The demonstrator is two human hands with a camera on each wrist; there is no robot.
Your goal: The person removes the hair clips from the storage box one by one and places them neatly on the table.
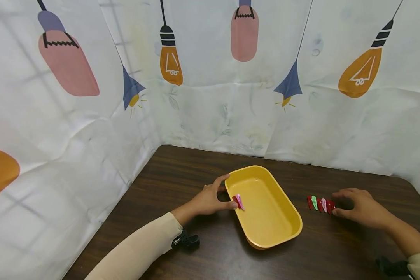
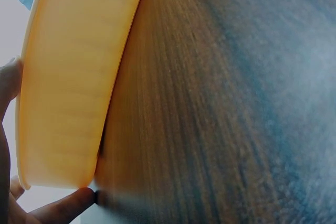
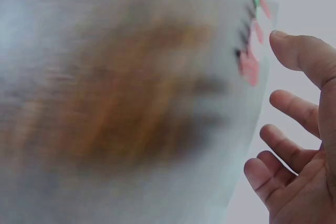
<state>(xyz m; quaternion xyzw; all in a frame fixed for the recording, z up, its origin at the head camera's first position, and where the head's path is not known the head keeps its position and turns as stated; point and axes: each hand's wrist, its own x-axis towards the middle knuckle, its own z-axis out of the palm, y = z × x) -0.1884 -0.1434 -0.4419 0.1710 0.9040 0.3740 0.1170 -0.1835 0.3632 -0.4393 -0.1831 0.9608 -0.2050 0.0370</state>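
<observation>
A yellow plastic tray stands on the table at the middle. My left hand grips its left end, thumb at the rim and other fingers about the outer side; in the left wrist view a fingertip meets the tray's lower corner. Inside the tray, by that thumb, lie a red hair clip and a pink hair clip. Right of the tray, several hair clips in red, green and pink lie in a row. My right hand hovers at the row's right end, fingers spread and holding nothing.
The dark wood table runs back to a white sheet printed with lamps and bulbs. The sheet also hangs along the left side. A black strap sits on the left wrist.
</observation>
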